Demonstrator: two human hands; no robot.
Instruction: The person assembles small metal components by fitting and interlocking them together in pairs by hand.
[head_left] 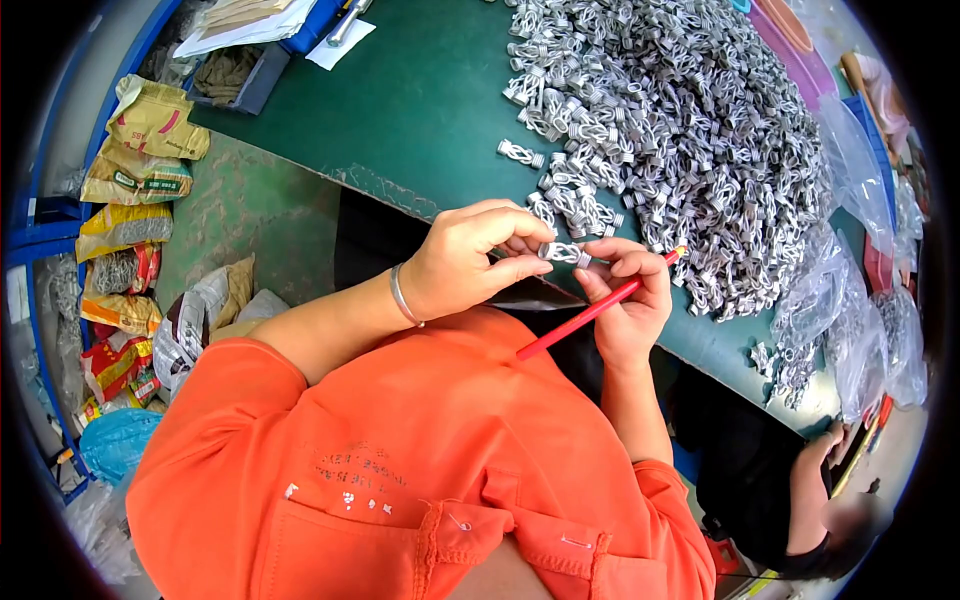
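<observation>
Held piece [564, 254] metallic-looking; pen [578, 320] smooth; shirt [400, 410] matt cloth

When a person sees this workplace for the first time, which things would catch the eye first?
Probably the large heap of small grey parts, covering the right side of the green table. Next, the bright orange garment at the bottom; just above it, the left hand and right hand hold a single part, the right also gripping a red pen-like tool.

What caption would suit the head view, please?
Left hand and right hand hold one grey part near a large heap.
</observation>
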